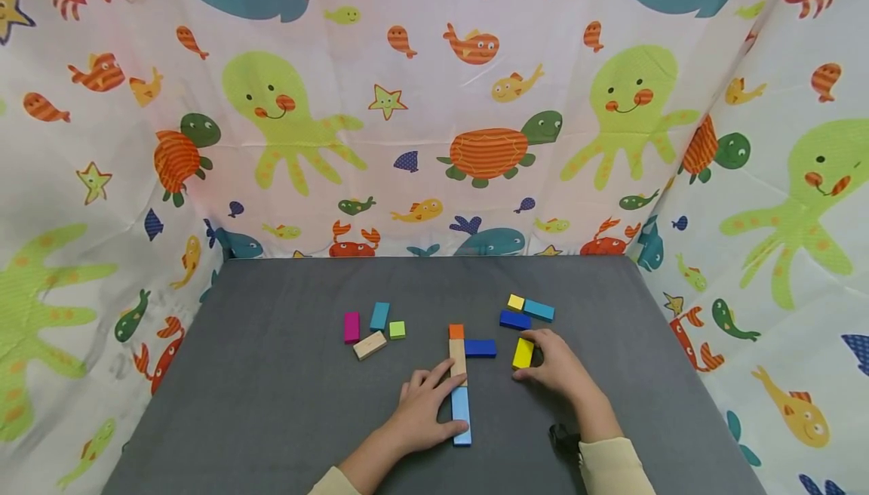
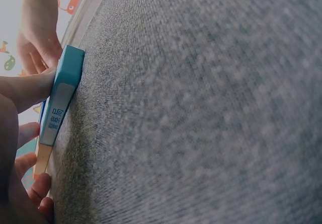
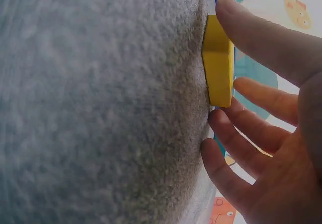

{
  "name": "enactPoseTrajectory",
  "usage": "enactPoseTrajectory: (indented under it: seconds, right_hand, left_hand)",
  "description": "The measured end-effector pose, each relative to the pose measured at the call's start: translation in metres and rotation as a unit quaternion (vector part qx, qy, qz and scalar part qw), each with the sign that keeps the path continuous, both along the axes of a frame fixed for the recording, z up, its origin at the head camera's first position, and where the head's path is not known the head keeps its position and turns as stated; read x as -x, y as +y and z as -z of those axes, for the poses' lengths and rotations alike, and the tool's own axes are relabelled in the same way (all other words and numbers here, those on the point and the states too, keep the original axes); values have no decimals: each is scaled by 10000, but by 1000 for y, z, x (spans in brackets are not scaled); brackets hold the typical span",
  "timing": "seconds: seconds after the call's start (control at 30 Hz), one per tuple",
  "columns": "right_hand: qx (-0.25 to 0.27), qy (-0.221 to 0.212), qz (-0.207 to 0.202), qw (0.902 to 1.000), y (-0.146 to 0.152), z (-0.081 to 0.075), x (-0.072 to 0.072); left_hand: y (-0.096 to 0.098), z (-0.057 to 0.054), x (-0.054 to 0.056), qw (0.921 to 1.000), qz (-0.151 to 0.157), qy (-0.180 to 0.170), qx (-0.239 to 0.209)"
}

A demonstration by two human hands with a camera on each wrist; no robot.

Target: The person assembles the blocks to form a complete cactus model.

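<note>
A light blue block (image 1: 461,412), a natural wood block (image 1: 458,355) and a small orange block (image 1: 456,331) stand end to end in a line. Beside the wood one, a dark blue block (image 1: 480,348) juts out to the right. My left hand (image 1: 422,413) rests along this line with fingers spread, thumb on the light blue block and fingertips at the wood one. Between thumb and index finger, my right hand (image 1: 558,365) pinches a yellow block (image 1: 523,354) by its ends; the right wrist view shows its other fingers stretched out behind the block (image 3: 219,68).
Behind the right hand lie a small yellow block (image 1: 516,302), a teal block (image 1: 539,310) and another dark blue block (image 1: 515,320). Left of the line are a magenta block (image 1: 351,327), a teal block (image 1: 379,316), a green cube (image 1: 397,330) and a wood block (image 1: 370,345). Patterned cloth (image 1: 421,178) surrounds the grey table (image 1: 285,404).
</note>
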State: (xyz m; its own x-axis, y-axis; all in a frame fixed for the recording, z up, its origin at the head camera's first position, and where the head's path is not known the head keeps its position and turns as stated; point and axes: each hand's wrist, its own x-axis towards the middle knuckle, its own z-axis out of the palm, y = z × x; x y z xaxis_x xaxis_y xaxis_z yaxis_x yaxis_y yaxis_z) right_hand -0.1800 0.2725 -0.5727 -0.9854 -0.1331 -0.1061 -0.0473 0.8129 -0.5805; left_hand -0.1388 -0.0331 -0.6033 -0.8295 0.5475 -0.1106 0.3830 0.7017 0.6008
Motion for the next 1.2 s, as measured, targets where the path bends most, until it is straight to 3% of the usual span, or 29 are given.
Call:
enactPoseTrajectory:
  seconds: [0.3, 0.57, 0.83, 1.2]
  right_hand:
    - [-241, -85, 32, 9997, -3, -1, 2]
    - [34, 20, -19, 10000, -2, -6, 5]
    - [156, 158, -176, 9996, -8, -16, 18]
    - [300, 218, -336, 9987, -19, -11, 39]
  left_hand:
    - [-1, 0, 0, 10000, -2, 13, -75]
    - [-1, 4, 1, 9999, 21, 0, -133]
    - [-1, 4, 2, 9999, -11, -81, -87]
    - [-3, 6, 2, 9999, 66, -70, -122]
